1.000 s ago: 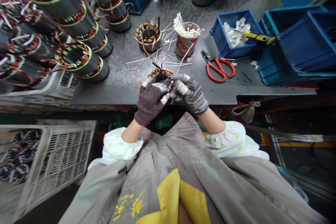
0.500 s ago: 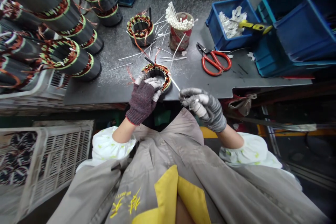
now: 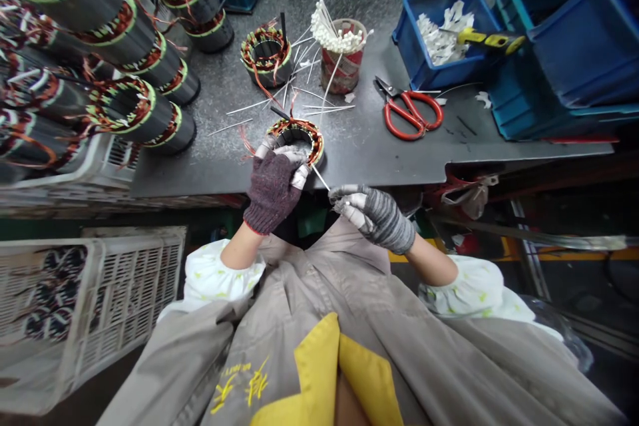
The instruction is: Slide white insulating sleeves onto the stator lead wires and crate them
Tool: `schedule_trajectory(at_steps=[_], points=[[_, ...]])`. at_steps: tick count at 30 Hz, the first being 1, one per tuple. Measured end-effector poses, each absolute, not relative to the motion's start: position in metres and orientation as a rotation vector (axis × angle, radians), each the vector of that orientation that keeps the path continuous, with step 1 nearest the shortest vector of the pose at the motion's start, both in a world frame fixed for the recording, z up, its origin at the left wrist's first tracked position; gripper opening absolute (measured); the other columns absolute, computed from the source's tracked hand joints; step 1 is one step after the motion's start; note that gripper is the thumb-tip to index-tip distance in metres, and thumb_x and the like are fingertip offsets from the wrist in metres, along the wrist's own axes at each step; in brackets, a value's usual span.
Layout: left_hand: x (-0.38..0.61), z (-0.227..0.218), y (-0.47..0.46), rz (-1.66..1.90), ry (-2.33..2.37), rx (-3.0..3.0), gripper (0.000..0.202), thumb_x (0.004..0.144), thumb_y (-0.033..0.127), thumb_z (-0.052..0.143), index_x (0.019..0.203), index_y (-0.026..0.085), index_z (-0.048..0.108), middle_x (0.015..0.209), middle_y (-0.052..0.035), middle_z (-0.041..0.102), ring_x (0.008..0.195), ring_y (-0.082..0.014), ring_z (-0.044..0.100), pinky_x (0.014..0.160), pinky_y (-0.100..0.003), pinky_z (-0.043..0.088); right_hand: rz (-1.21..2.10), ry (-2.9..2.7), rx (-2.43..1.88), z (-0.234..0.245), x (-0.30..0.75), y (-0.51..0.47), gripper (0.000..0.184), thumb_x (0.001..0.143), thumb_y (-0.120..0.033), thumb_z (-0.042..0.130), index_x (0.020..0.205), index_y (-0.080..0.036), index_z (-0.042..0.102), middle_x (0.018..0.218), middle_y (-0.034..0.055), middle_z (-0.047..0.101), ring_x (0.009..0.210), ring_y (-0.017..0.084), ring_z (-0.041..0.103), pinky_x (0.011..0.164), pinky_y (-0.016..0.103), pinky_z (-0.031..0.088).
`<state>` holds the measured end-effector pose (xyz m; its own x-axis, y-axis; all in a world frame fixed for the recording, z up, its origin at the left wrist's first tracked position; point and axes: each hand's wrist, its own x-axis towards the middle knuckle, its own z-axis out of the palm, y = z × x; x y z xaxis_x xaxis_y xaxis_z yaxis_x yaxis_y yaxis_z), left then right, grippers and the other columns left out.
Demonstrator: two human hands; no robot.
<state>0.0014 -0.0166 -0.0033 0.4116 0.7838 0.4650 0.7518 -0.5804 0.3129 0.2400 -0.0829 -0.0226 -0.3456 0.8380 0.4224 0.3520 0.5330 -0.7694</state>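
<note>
A small motor stator (image 3: 305, 136) with copper windings rests at the near edge of the grey workbench (image 3: 369, 153). My left hand (image 3: 273, 186), in a dark maroon knit glove, is closed over the stator's near rim. My right hand (image 3: 372, 213), in a grey glove with taped fingertips, pinches the end of a thin white sleeve tube (image 3: 320, 178) that runs from the stator toward me. That hand sits just off the bench edge, to the right of the stator.
Another stator (image 3: 266, 53), loose white tubes (image 3: 279, 103), a can of white tubes (image 3: 342, 53) and red scissors (image 3: 412, 113) lie behind. Blue bins (image 3: 564, 46) stand right, stacked stators (image 3: 124, 46) left, a white crate (image 3: 84, 306) below left.
My right hand left the stator and drew the white tube out toward me and to the right, then came slightly back. My left hand has stayed on the stator.
</note>
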Motion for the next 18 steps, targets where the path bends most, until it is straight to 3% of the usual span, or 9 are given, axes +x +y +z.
schedule_trajectory(at_steps=[5,9,12,15,18], points=[[0.004,-0.003,-0.018,0.929,1.425,2.607,0.018,0.102,0.031,0.052,0.109,0.024,0.066,0.116,-0.0055,0.079,0.122,-0.0251,0.071,0.129,-0.054,0.035,0.763,-1.917,-0.953,-0.023,0.236,-0.073,0.025,0.104,-0.032,0.055,0.108,-0.026,0.079,0.119,0.0064,0.080,0.107,0.021,0.077,0.097,0.036,0.065],[0.012,-0.005,-0.021,1.073,1.530,2.451,0.021,0.104,0.035,0.053,0.119,0.024,0.064,0.119,-0.0063,0.078,0.125,-0.0240,0.070,0.127,-0.051,0.040,0.844,-1.730,-0.940,-0.022,0.218,-0.044,0.029,0.102,-0.045,0.058,0.098,-0.027,0.080,0.118,0.0063,0.080,0.111,0.022,0.075,0.102,0.039,0.062],[0.018,-0.004,-0.022,1.141,1.601,2.275,0.032,0.106,0.042,0.050,0.129,0.022,0.061,0.125,-0.0079,0.076,0.130,-0.0238,0.067,0.123,-0.051,0.045,1.036,-1.428,-0.973,-0.023,0.205,-0.028,0.032,0.094,-0.057,0.069,0.090,-0.026,0.077,0.093,0.0039,0.080,0.088,0.021,0.076,0.086,0.038,0.066],[0.020,-0.003,-0.020,1.110,1.573,2.329,0.031,0.107,0.044,0.045,0.115,0.023,0.067,0.115,-0.0037,0.079,0.126,-0.0229,0.069,0.124,-0.054,0.041,1.281,-1.173,-1.024,-0.024,0.199,-0.023,0.040,0.080,-0.062,0.082,0.090,-0.025,0.073,0.073,-0.0015,0.073,0.063,0.016,0.069,0.063,0.032,0.063],[0.020,-0.003,-0.017,1.172,1.496,2.423,0.023,0.104,0.037,0.051,0.108,0.025,0.069,0.107,-0.0020,0.081,0.114,-0.0224,0.074,0.125,-0.055,0.039,1.380,-1.096,-1.061,-0.021,0.199,-0.024,0.046,0.072,-0.064,0.087,0.090,-0.025,0.072,0.072,-0.0028,0.072,0.061,0.015,0.067,0.059,0.030,0.061]])
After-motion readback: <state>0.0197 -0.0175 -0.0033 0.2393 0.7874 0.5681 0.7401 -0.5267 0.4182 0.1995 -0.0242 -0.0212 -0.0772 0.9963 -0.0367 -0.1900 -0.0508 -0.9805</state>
